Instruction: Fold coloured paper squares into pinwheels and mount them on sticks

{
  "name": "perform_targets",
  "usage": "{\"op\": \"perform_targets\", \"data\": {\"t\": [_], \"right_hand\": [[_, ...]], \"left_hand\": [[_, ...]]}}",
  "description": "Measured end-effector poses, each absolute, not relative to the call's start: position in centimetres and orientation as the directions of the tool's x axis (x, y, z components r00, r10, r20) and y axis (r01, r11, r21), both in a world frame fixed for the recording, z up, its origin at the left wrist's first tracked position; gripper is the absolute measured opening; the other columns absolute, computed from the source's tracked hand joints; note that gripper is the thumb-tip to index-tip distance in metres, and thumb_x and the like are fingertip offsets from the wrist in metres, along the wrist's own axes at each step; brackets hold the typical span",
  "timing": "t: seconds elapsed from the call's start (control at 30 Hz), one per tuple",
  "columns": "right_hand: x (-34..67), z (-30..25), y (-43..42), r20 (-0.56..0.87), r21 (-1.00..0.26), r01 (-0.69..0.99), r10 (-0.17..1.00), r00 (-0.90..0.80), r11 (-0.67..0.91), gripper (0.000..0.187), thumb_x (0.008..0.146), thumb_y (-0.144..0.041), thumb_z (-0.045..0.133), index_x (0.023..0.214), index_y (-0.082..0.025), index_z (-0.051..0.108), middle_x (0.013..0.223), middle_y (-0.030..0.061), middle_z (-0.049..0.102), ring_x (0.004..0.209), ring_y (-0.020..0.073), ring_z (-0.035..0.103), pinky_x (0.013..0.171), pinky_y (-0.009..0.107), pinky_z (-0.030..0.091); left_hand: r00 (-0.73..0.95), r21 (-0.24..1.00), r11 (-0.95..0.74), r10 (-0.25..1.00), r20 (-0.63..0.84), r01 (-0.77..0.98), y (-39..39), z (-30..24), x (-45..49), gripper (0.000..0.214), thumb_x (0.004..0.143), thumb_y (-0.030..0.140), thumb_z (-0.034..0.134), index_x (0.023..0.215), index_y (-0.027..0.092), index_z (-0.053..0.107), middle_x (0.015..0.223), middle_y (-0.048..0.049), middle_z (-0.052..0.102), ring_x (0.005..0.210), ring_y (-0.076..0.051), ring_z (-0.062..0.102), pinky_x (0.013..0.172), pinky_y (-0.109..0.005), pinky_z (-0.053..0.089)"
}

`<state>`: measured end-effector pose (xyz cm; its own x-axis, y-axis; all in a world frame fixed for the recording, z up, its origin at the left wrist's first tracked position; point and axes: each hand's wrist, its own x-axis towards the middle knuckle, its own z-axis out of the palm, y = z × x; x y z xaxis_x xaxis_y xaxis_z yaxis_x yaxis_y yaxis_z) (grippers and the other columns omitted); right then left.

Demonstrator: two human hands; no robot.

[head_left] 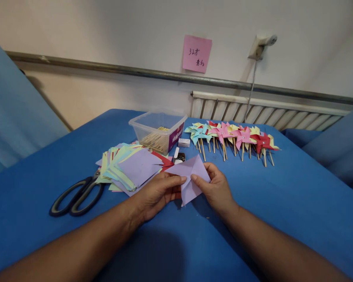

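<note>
A purple paper pinwheel (pixel 191 190) is held above the blue table, its points folded in toward the middle. My left hand (pixel 160 192) pinches its left side, thumb on top near the centre. My right hand (pixel 219 188) grips the right side, thumb also pressed close to the centre and fingers behind the paper. Just beyond the paper lies a small black and white object (pixel 179 157), partly hidden, whose kind I cannot make out. Left of my left hand spreads a pile of cut paper squares (pixel 138 166) in purple, yellow, green and red.
Dark-handled scissors (pixel 76 196) lie left, blades under the paper pile. A clear plastic box (pixel 161 131) of wooden sticks stands behind, beside a small white box (pixel 184 142). Several finished pinwheels (pixel 222 133) lie at the back right. The blue table (pixel 297 203) meets a wall with a radiator (pixel 270 109).
</note>
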<state>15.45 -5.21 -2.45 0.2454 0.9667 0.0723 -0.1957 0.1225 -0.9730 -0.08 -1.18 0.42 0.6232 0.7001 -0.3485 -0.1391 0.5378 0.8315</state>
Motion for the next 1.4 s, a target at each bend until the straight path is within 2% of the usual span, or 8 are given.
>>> {"op": "perform_targets", "data": {"t": [0.43,0.57,0.67,0.77,0.87,1.03,1.2,1.4], "right_hand": [[15.0,-3.1,-5.0,-0.010,-0.948,-0.316,0.990,0.140,0.035,0.033,0.066,-0.032,0.076,0.088,-0.019,0.056,0.081,0.0021,0.067,0.068,0.0160,0.062,0.066,0.032,0.050],[15.3,-2.8,-5.6,0.292,-0.955,0.013,0.933,0.208,0.296,0.042,0.075,-0.025,0.066,0.114,-0.023,0.049,0.111,0.0077,0.061,0.098,0.0221,0.060,0.084,0.040,0.050],[15.7,-2.2,-6.5,0.564,-0.765,0.418,0.823,0.066,0.491,0.058,0.072,-0.015,0.065,0.126,-0.027,0.046,0.137,0.0094,0.042,0.126,0.0272,0.042,0.101,0.048,0.038],[15.8,-1.9,-6.9,0.623,-0.563,0.590,0.766,-0.156,0.578,0.048,0.072,-0.013,0.065,0.116,-0.027,0.055,0.143,0.0074,0.034,0.133,0.0287,0.032,0.109,0.051,0.028],[15.8,-2.0,-6.7,0.645,-0.486,0.641,0.738,-0.195,0.594,0.025,0.075,-0.017,0.066,0.098,-0.026,0.062,0.136,0.0058,0.042,0.131,0.0281,0.035,0.109,0.051,0.027],[15.8,-2.1,-6.1,0.645,-0.602,0.571,0.761,-0.064,0.558,0.004,0.081,-0.022,0.064,0.081,-0.025,0.064,0.120,0.0044,0.054,0.121,0.0243,0.045,0.104,0.046,0.033],[15.8,-2.4,-5.8,0.459,-0.823,0.422,0.883,0.098,0.380,0.011,0.079,-0.020,0.063,0.068,-0.021,0.061,0.109,0.0064,0.060,0.106,0.0217,0.055,0.093,0.039,0.041],[16.0,-2.6,-5.5,0.380,-0.866,0.391,0.919,0.107,0.313,0.014,0.074,-0.017,0.063,0.062,-0.020,0.058,0.102,0.0069,0.062,0.100,0.0213,0.057,0.088,0.037,0.042]], "left_hand": [[0.497,0.869,0.492,0.767,-0.406,-0.050,-1.0,-0.2,0.1,0.023,0.067,0.022,0.075,0.085,0.008,0.071,0.073,-0.0096,0.071,0.065,-0.019,0.064,0.065,-0.029,0.049],[0.483,0.844,0.519,0.779,-0.401,-0.136,-0.8,0.3,0.0,0.023,0.069,0.017,0.072,0.090,0.007,0.072,0.076,-0.0101,0.072,0.068,-0.018,0.065,0.067,-0.028,0.051],[0.465,0.826,0.521,0.798,-0.382,-0.216,-0.5,0.7,-0.3,0.022,0.070,0.013,0.069,0.092,0.009,0.072,0.079,-0.0088,0.073,0.070,-0.017,0.065,0.067,-0.027,0.052],[0.472,0.807,0.532,0.798,-0.375,-0.258,-0.4,0.7,-0.6,0.021,0.071,0.014,0.069,0.092,0.010,0.072,0.084,-0.0076,0.074,0.071,-0.016,0.065,0.067,-0.025,0.053],[0.489,0.800,0.537,0.791,-0.368,-0.266,-0.4,0.5,-0.7,0.024,0.071,0.015,0.070,0.095,0.011,0.072,0.087,-0.0075,0.073,0.072,-0.015,0.065,0.067,-0.025,0.053],[0.480,0.821,0.516,0.800,-0.359,-0.246,-0.8,0.4,-0.3,0.015,0.067,0.014,0.072,0.081,0.009,0.072,0.076,-0.0065,0.071,0.068,-0.014,0.063,0.065,-0.023,0.051],[0.442,0.846,0.490,0.819,-0.365,-0.210,-1.0,0.2,-0.1,0.017,0.065,0.014,0.074,0.081,0.009,0.072,0.074,-0.0067,0.070,0.068,-0.015,0.063,0.066,-0.025,0.051],[0.428,0.851,0.500,0.813,-0.395,-0.164,-0.9,-0.3,-0.1,0.021,0.065,0.019,0.077,0.083,0.008,0.072,0.077,-0.0084,0.070,0.067,-0.016,0.063,0.064,-0.026,0.051]]}}
